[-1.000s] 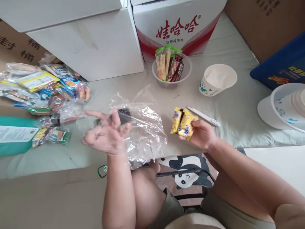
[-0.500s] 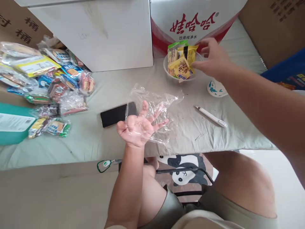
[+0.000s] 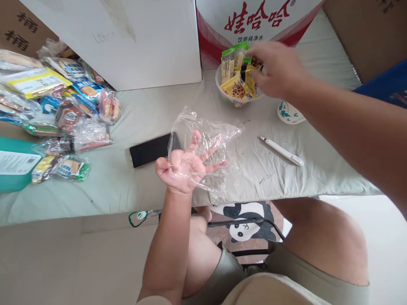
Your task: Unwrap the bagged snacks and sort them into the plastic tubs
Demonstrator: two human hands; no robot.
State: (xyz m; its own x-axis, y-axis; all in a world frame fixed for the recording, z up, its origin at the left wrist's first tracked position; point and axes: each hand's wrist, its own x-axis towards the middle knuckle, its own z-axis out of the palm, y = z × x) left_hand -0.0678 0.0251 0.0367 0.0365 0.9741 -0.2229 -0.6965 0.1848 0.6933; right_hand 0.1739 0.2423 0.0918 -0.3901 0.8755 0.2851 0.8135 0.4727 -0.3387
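A clear plastic bag [image 3: 203, 123] is spread over my left hand [image 3: 187, 167], which faces palm up above the table. Its thumb and bent forefinger pinch the bag's edge, and the other fingers stretch out within the film. My right hand [image 3: 273, 67] is at the right side of a translucent bowl [image 3: 222, 91], its thumb and fingertips apart over the packets. In the bowl lie yellow snack packets [image 3: 237, 87] and green-edged packets [image 3: 232, 63]. Some fingertips are blurred, and part of the bowl is hidden behind the hand.
A black phone [image 3: 149, 150] lies beside my left hand. Right of it are a white utility-knife-like tool [image 3: 281, 150] and a white paper cup [image 3: 288, 113] with leaf prints. Wrapped snacks [image 3: 73, 101] pile up at left. Behind stand a white box [image 3: 152, 46] and a red-and-white carton [image 3: 213, 42].
My right hand has shifted slightly left and down into the packets, and the yellow packets have moved. The left hand keeps its pose with the bag. The view has tilted slightly.
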